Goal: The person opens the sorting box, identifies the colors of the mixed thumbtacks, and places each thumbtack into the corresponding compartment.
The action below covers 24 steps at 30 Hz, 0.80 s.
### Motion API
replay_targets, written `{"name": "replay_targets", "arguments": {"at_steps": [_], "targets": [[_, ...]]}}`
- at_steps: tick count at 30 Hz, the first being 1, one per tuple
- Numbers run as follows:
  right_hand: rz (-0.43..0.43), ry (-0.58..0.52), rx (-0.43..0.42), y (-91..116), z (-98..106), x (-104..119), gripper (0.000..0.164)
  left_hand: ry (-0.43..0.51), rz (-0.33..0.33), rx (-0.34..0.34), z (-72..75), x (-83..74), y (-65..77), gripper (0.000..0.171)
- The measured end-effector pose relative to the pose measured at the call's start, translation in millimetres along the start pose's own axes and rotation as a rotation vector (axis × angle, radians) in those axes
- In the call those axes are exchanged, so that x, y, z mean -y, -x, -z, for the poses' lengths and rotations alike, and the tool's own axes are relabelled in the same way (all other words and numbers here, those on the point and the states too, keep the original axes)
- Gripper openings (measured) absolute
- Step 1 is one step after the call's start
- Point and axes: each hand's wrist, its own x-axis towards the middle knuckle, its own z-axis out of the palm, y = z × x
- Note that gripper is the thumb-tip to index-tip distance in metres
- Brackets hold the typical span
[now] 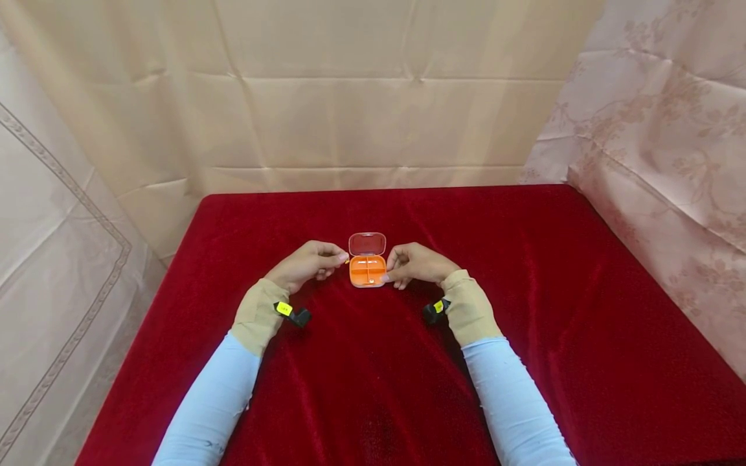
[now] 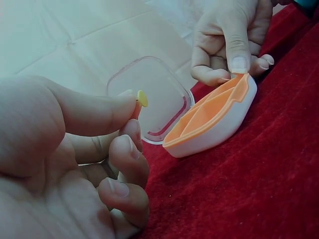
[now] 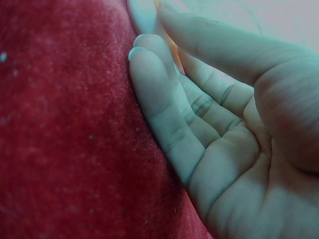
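Pinching a small yellow tack point(image 2: 143, 98), or something very like one, between thumb and fingertip of the left hand point(image 1: 311, 264), just beside the left wall of an orange box point(image 1: 358, 263); gripping with the tips alone, presumably because of so little to take hold of, and leaving the yellow head showing past the thumb; curling the other fingers loosely beneath, likely out of the way; gripping the box at its near right corner with the right hand point(image 1: 418, 264), thumb on the rim and index finger against the outer wall, probably to stop so light a thing from sliding; set on a red-covered table point(image 1: 373, 362), roughly midway between its left and right edges and well in from the far edge, presumably for easy reach of both hands; bearing one pale item point(image 1: 372, 281) in the near row of compartments point(image 1: 376, 264), too small to identify; having a clear lid point(image 1: 367, 244) tilted back toward the table's far edge, so uncovering every compartment; farther out, wearing wrist cameras point(image 1: 300, 317) and pale blue sleeves point(image 1: 513, 395); facing a beige curtain point(image 1: 373, 97) past the far edge.
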Motion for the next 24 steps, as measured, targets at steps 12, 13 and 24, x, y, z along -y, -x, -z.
{"name": "replay_targets", "arguments": {"at_steps": [12,13,24], "targets": [[-0.002,-0.001,-0.001,-0.4,0.0,0.7,0.027,-0.014,0.016,-0.001,-2.9,-1.0,-0.9,0.032],[-0.001,0.0,0.0,-0.5,-0.1,0.8,0.027,-0.014,0.017,-0.004,-3.1,-1.0,-0.9,0.032],[-0.008,-0.019,-0.005,-0.9,0.0,0.0,0.028,-0.034,0.005,-0.001,-6.8,-4.5,-0.5,0.029]]}}
